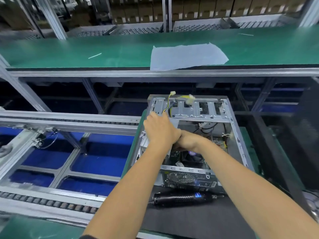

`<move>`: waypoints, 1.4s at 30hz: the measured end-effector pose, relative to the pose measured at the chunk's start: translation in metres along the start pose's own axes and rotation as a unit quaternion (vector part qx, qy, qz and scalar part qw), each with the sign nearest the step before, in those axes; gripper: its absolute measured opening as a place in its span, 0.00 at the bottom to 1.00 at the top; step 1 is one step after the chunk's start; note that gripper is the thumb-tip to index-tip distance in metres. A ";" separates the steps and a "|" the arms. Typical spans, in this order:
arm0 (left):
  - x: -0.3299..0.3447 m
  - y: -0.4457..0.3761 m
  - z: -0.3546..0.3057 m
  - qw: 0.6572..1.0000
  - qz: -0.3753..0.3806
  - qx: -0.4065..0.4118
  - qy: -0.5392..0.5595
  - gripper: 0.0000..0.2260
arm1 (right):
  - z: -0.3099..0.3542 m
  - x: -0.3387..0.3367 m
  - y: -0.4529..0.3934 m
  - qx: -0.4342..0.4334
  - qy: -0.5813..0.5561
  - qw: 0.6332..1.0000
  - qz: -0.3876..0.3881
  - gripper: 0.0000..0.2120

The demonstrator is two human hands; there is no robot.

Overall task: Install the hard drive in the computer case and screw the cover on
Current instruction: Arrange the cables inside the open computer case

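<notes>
An open computer case lies on its side on the dark mat of the near counter, its cover off and the inside facing up. Both hands reach into it from the near edge. The left hand is over the case's far left part, by the metal drive bay, fingers pointing away; its grip looks curled around a bundle of yellow and black power cables whose white plugs stick up past the far rim. The right hand goes under the left wrist into the case, and its fingers are hidden, so its grip cannot be told. The hard drive itself cannot be made out. A black electric screwdriver lies on the mat just near the case. On the far green counter lies a pale plastic sheet
</notes>
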State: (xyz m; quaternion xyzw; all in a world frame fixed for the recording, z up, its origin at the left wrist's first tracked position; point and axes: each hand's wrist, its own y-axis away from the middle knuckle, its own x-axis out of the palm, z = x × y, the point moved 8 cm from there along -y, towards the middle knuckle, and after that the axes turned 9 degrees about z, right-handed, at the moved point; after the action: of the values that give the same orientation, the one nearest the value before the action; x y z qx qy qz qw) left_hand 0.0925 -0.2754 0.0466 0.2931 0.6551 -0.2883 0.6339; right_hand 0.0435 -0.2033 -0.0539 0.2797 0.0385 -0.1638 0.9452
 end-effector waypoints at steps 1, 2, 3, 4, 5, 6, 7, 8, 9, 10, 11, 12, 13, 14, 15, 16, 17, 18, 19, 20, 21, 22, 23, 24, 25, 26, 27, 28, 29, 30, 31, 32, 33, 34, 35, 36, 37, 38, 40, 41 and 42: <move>0.006 0.001 0.001 1.000 0.004 -0.003 -0.011 0.23 | -0.004 0.002 -0.002 0.000 0.005 1.000 0.006 0.12; 0.012 0.003 0.002 1.000 0.007 -0.007 -0.018 0.25 | -0.006 0.002 -0.005 -0.001 0.009 1.000 0.002 0.12; 0.017 0.003 0.004 1.000 0.009 -0.011 -0.023 0.26 | -0.007 0.001 -0.007 -0.002 0.009 1.000 -0.007 0.12; 0.020 0.004 0.005 1.000 0.008 -0.014 -0.026 0.27 | -0.008 0.002 -0.009 -0.001 0.013 1.000 -0.013 0.11; 0.023 0.004 0.007 0.999 0.006 -0.018 -0.026 0.28 | -0.009 0.002 -0.011 0.001 0.015 1.000 -0.016 0.09; 0.024 0.004 0.007 0.999 0.002 -0.021 -0.026 0.28 | -0.009 0.003 -0.012 0.003 0.016 1.000 -0.020 0.09; 0.025 0.004 0.008 0.999 -0.002 -0.024 -0.024 0.27 | -0.009 0.002 -0.013 0.005 0.016 1.000 -0.026 0.11; 0.026 0.004 0.008 0.999 -0.006 -0.027 -0.023 0.27 | -0.009 0.002 -0.014 0.006 0.019 0.999 -0.033 0.13; 0.027 0.004 0.008 0.999 -0.008 -0.031 -0.021 0.26 | -0.010 0.000 -0.014 0.008 0.023 0.999 -0.039 0.14; 0.028 0.004 0.008 0.999 -0.009 -0.035 -0.019 0.26 | -0.011 -0.001 -0.014 0.012 0.029 0.999 -0.042 0.15; 0.030 0.004 0.008 0.999 -0.009 -0.038 -0.018 0.27 | -0.012 -0.001 -0.015 0.014 0.032 0.999 -0.040 0.15; 0.032 0.004 0.008 0.999 -0.008 -0.040 -0.020 0.27 | -0.013 -0.001 -0.015 0.015 0.034 0.999 -0.032 0.15; 0.034 0.004 0.007 0.999 -0.006 -0.040 -0.023 0.27 | -0.014 0.000 -0.016 0.015 0.038 0.999 -0.023 0.14; 0.037 0.005 0.007 0.999 -0.004 -0.041 -0.025 0.27 | -0.014 0.002 -0.016 0.016 0.040 0.999 -0.014 0.13; 0.039 0.005 0.007 0.999 -0.003 -0.042 -0.024 0.27 | -0.014 0.004 -0.017 0.016 0.038 0.999 -0.005 0.11; 0.041 0.005 0.008 0.999 -0.003 -0.044 -0.021 0.27 | -0.015 0.006 -0.017 0.015 0.034 0.999 0.003 0.10; 0.043 0.005 0.009 0.999 -0.003 -0.045 -0.017 0.27 | -0.015 0.007 -0.018 0.017 0.031 0.999 0.007 0.10; 0.045 0.005 0.010 0.999 -0.003 -0.046 -0.014 0.27 | -0.016 0.008 -0.018 0.019 0.030 0.999 0.010 0.10; 0.048 0.005 0.011 0.999 -0.003 -0.047 -0.013 0.28 | -0.017 0.009 -0.019 0.023 0.029 0.999 0.011 0.11; 0.050 0.004 0.012 0.999 -0.002 -0.048 -0.013 0.29 | -0.019 0.009 -0.020 0.027 0.026 0.999 0.014 0.11; 0.051 0.004 0.012 0.999 0.000 -0.049 -0.016 0.30 | -0.020 0.010 -0.021 0.031 0.022 0.999 0.017 0.11; 0.053 0.004 0.011 0.999 0.002 -0.048 -0.020 0.31 | -0.022 0.010 -0.021 0.034 0.019 0.999 0.020 0.11; 0.054 0.004 0.011 0.999 0.005 -0.047 -0.027 0.33 | -0.023 0.011 -0.022 0.036 0.018 0.999 0.022 0.11; 0.056 0.004 0.010 0.998 0.006 -0.045 -0.032 0.34 | -0.024 0.011 -0.023 0.035 0.020 0.999 0.026 0.11; 0.057 0.004 0.011 0.998 0.007 -0.045 -0.034 0.35 | -0.024 0.012 -0.024 0.034 0.022 0.999 0.029 0.11; 0.057 0.004 0.011 0.998 0.007 -0.045 -0.031 0.36 | -0.025 0.012 -0.025 0.032 0.020 0.999 0.031 0.11; 0.058 0.005 0.012 0.999 0.005 -0.045 -0.026 0.36 | -0.025 0.012 -0.025 0.030 0.020 0.999 0.032 0.12; 0.058 0.005 0.013 0.999 0.005 -0.045 -0.024 0.36 | -0.025 0.012 -0.026 0.028 0.023 0.999 0.032 0.12; 0.058 0.005 0.013 0.999 0.006 -0.044 -0.024 0.36 | -0.024 0.012 -0.027 0.028 0.028 0.999 0.032 0.12; 0.058 0.005 0.013 0.999 0.012 -0.045 -0.025 0.36 | -0.024 0.012 -0.027 0.028 0.032 0.999 0.032 0.12; 0.057 0.005 0.013 0.998 0.016 -0.048 -0.034 0.36 | -0.024 0.012 -0.027 0.028 0.034 0.999 0.031 0.12; 0.056 0.005 0.012 0.997 0.014 -0.051 -0.050 0.33 | -0.024 0.012 -0.027 0.028 0.034 0.999 0.031 0.12; 0.052 0.006 0.010 0.996 0.003 -0.050 -0.071 0.29 | -0.023 0.012 -0.026 0.029 0.037 0.998 0.030 0.12; 0.047 0.007 0.005 0.995 -0.013 -0.041 -0.092 0.24 | -0.022 0.012 -0.026 0.029 0.043 0.998 0.027 0.11; 0.043 0.006 0.000 0.994 -0.028 -0.023 -0.107 0.18 | -0.021 0.011 -0.026 0.026 0.053 0.998 0.023 0.09; 0.042 0.005 -0.006 0.993 -0.036 0.003 -0.111 0.13 | -0.019 0.010 -0.026 0.019 0.062 0.998 0.017 0.07; 0.043 0.002 -0.011 0.994 -0.036 0.035 -0.101 0.11 | -0.017 0.008 -0.025 0.007 0.071 0.997 0.008 0.06; 0.048 -0.001 -0.015 0.994 -0.026 0.068 -0.078 0.10 | -0.015 0.007 -0.025 -0.008 0.077 0.997 -0.003 0.06; 0.057 -0.009 -0.016 0.993 -0.002 0.117 -0.025 0.10 | -0.011 0.003 -0.023 -0.033 0.096 0.995 -0.025 0.10; 0.060 -0.012 -0.015 0.991 0.000 0.132 -0.009 0.10 | -0.010 0.001 -0.021 -0.039 0.106 0.993 -0.034 0.13; 0.062 -0.013 -0.014 0.990 -0.007 0.141 0.001 0.09 | -0.009 0.000 -0.021 -0.041 0.112 0.992 -0.040 0.16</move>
State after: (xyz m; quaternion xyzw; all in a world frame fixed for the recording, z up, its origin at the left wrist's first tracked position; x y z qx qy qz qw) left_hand 0.0716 -0.2725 -0.0146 0.3752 0.6104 -0.3820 0.5836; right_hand 0.0364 -0.2148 -0.0721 0.2553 0.1615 -0.1670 0.9385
